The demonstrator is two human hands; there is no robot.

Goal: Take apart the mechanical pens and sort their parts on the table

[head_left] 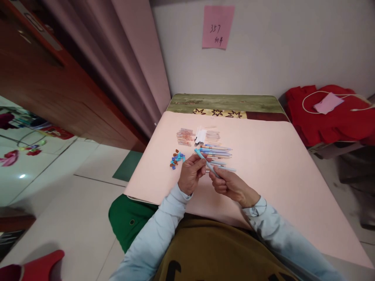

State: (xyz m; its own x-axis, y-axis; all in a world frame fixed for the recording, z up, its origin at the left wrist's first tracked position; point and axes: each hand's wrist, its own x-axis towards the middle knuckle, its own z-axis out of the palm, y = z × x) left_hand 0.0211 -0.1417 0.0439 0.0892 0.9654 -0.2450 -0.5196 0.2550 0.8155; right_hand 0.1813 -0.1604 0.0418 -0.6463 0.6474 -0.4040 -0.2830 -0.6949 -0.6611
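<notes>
Wooden door [96,101]: one, far left, beside a mauve curtain [137,50].

Small caps or plugs [177,159]: one loose heap, blue and brown, on the pale pink sheet [278,168] covering the table [228,102].

Clear tubes with reddish tint [185,136]: one bundle, beyond the heap.

Left hand [190,173]: fingers pinching the upper part of the light blue pen.

White sticks with black tips [200,136]: one bundle, just right of the reddish tubes.

Light blue pen [208,164]: one, held slantwise above the table between both hands, brighter blue end upper left.

Pens [218,150]: several, blue and pale, laid in a row beyond the hands.

Pale clear tubes [213,135]: one bundle, beyond the row.

Right hand [233,185]: fingers closed around the pen's lower part.

Red cloth [328,117]: one heap, far right, cable [316,93] on top.
</notes>
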